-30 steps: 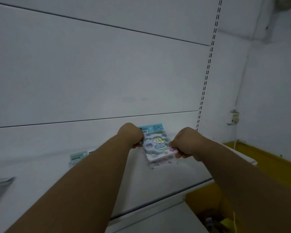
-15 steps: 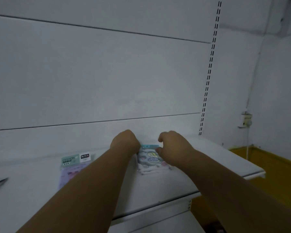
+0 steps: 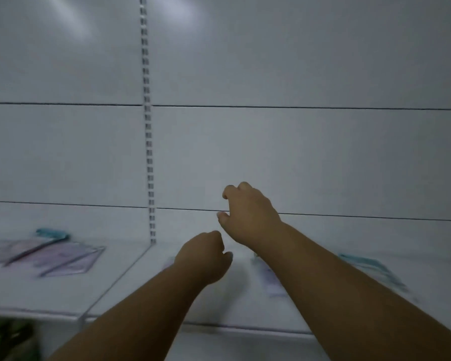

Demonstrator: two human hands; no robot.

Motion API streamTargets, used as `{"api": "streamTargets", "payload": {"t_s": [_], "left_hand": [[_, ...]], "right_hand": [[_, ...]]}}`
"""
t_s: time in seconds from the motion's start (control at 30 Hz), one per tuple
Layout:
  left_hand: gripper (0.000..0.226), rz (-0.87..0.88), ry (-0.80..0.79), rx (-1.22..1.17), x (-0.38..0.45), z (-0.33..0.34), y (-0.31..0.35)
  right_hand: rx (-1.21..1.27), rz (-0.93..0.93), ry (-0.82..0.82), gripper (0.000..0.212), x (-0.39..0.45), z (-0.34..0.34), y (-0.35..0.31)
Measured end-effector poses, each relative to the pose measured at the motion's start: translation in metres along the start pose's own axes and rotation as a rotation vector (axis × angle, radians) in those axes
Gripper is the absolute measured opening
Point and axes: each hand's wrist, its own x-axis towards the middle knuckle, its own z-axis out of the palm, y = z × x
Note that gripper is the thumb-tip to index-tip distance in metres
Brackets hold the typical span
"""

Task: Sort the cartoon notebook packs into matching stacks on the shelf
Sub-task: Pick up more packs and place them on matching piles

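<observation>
Purple cartoon notebook packs (image 3: 63, 259) lie overlapping on the left bay of the white shelf (image 3: 110, 293), one with a teal header (image 3: 53, 233). A pale pack (image 3: 272, 281) lies flat in the right bay, partly hidden by my right forearm. Further right lies a teal-edged pack (image 3: 372, 269). My left hand (image 3: 203, 256) hovers over the shelf with curled fingers and holds nothing. My right hand (image 3: 248, 214) is raised higher, in front of the back panel, fingers loosely bent and empty. The picture is motion-blurred.
A slotted upright rail (image 3: 147, 126) divides the white back panel into two bays. Below the shelf's front edge at the bottom left sits something green (image 3: 5, 340), too blurred to identify.
Both hands have let go of the cartoon pack, which now lies on the shelf. My right hand rose, my left hand drew back. The view swung left, bringing the purple packs into sight.
</observation>
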Motion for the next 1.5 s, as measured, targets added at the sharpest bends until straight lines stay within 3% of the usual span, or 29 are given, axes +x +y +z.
{"api": "streamTargets", "payload": {"t_s": [0.23,0.43,0.93,1.17,1.4,1.5], "left_hand": [[0.035,-0.264,0.113,0.163,-0.108,-0.115,-0.211],[0.041,-0.412,0.077,0.232,-0.137,-0.166,-0.333],[0.037,-0.498,0.026,0.216,-0.021,-0.167,-0.539],[0.048,-0.500,-0.124,0.345,0.013,-0.163,-0.596],[0.068,-0.443,-0.148,0.084,0.028,-0.174,-0.625],[0.039,-0.469,-0.071,-0.166,0.031,-0.190,-0.633]], "right_hand": [[0.152,-0.207,-0.051,0.045,0.025,0.059,-0.225],[0.190,-0.291,-0.127,0.044,0.057,0.102,-0.340],[0.079,-0.305,-0.171,0.042,0.209,0.226,-0.446],[0.008,-0.160,-0.172,0.040,0.223,0.258,-0.484],[-0.051,0.066,-0.182,0.040,0.206,0.273,-0.513],[-0.062,0.147,-0.187,0.038,0.197,0.277,-0.518]]}}
